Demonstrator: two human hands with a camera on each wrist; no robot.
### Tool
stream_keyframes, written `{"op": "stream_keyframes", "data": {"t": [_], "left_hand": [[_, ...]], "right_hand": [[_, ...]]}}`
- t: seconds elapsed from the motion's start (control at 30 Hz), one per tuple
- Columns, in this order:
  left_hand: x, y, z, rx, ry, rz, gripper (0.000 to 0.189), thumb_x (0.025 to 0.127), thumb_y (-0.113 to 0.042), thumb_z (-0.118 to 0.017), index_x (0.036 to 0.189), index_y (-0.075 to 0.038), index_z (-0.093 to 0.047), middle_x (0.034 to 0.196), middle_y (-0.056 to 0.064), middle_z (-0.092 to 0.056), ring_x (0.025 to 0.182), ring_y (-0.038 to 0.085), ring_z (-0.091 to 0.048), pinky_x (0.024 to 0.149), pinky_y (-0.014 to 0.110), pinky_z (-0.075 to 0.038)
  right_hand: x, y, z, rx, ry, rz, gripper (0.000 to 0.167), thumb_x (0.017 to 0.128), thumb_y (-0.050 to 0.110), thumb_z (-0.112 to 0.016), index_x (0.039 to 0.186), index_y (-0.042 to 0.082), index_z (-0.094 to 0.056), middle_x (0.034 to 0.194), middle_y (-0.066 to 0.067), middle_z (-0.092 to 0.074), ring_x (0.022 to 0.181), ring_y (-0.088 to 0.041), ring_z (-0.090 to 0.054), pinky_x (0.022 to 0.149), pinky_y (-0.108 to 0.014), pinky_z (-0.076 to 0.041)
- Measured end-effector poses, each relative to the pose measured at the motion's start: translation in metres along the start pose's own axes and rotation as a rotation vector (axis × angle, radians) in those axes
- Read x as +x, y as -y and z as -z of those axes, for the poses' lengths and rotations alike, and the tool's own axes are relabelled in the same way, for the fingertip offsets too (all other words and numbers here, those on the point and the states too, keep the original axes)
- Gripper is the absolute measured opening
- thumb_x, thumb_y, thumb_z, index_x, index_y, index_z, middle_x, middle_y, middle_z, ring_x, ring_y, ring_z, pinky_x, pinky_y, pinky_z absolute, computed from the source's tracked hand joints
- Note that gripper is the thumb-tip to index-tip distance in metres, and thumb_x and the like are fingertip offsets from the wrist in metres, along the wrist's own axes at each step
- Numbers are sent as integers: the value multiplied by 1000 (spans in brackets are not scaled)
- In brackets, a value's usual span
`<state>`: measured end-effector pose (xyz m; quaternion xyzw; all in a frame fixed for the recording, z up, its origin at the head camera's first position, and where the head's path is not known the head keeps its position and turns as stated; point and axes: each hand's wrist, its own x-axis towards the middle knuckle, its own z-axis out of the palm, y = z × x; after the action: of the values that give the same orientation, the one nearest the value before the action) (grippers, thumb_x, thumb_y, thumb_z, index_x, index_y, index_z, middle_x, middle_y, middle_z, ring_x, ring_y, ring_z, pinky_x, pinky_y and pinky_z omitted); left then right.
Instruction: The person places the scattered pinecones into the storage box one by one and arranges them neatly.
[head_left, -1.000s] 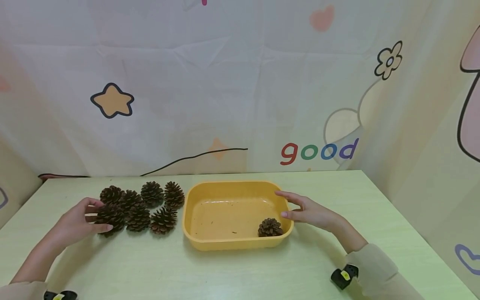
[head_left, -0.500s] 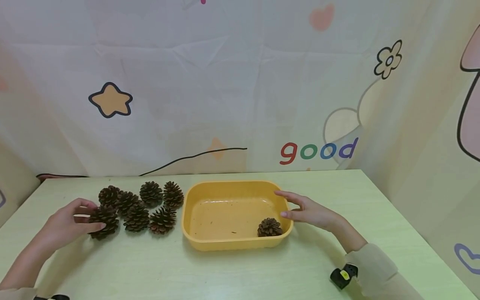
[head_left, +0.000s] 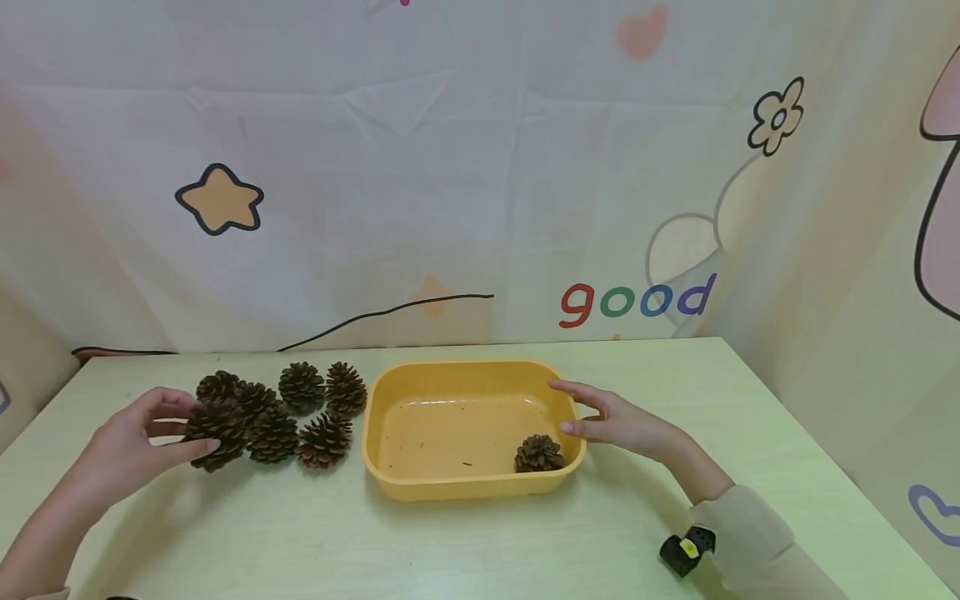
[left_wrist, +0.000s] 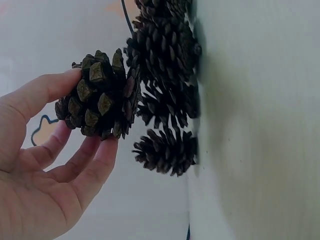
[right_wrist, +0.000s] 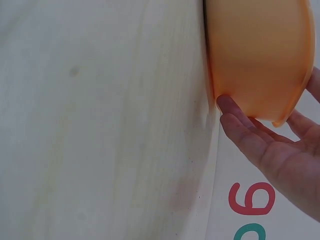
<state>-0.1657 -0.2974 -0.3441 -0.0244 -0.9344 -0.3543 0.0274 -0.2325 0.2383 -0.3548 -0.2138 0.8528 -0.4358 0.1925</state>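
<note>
Sleeves of pale cloth are showing nearest to me, the right one plainly, the left as only a sliver at the bottom edge. A small black box with a yellow patch is sitting against the right cuff, above the pale green table.

Beyond that, the left hand is grasping a pine cone, the thumb pressing on one side and the fingertips bearing on the other. It is holding the cone just clear of the tabletop, in front of the left end of the pile.

Across from it, the right hand is gripping the right end of a yellow tub, with thumb and forefinger reaching over the rim and other fingers resting against the outer wall. A second cone is lying inside the tub, in the near right corner, and a few dark specks are dotting the floor beside it.

Six more cones are standing in a loose huddle left of the tub, the rightmost back one just beside its wall.

Behind the table a pale curtain is hanging, creased, showing a printed star, a flower and the colourful word "good".
</note>
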Motion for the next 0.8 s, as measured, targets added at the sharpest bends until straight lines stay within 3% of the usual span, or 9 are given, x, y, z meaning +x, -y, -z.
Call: {"op": "stream_keyframes", "data": {"t": [0.1, 0.2, 0.6, 0.8], "left_hand": [[-2, -6, -1, -11, -5, -10, 60, 78, -36, -71, 120, -4, -45, 122, 21, -47, 87, -12, -46, 72, 42, -50], [-3, -13, -3, -25, -15, -28, 56, 78, -34, -72, 118, -5, -46, 121, 19, -48, 82, -23, -38, 70, 37, -49], [-10, -46, -13, -87, -39, -86, 48, 76, -26, -75, 112, -7, -49, 117, 15, -53, 85, -20, -43, 68, 24, -51], [-8, -61, -19, -121, -55, -147, 47, 74, -22, -77, 110, -7, -51, 111, 10, -55, 87, -15, -48, 70, 17, -51]], "right_hand": [[0, 0, 0, 1, 0, -2, 65, 89, 29, -59, 144, 14, -28, 149, -18, -18, 134, -42, -15, 100, -56, -31], [0, 0, 0, -1, 0, -4, 65, 89, 29, -59, 144, 14, -28, 149, -17, -18, 134, -42, -15, 100, -56, -32], [0, 1, -1, 18, 2, -15, 66, 89, 29, -59, 144, 12, -28, 149, -18, -17, 134, -42, -14, 99, -55, -34], [0, 2, -1, 17, 2, -17, 66, 88, 30, -59, 144, 12, -28, 149, -18, -17, 134, -43, -15, 99, -55, -34]]}}
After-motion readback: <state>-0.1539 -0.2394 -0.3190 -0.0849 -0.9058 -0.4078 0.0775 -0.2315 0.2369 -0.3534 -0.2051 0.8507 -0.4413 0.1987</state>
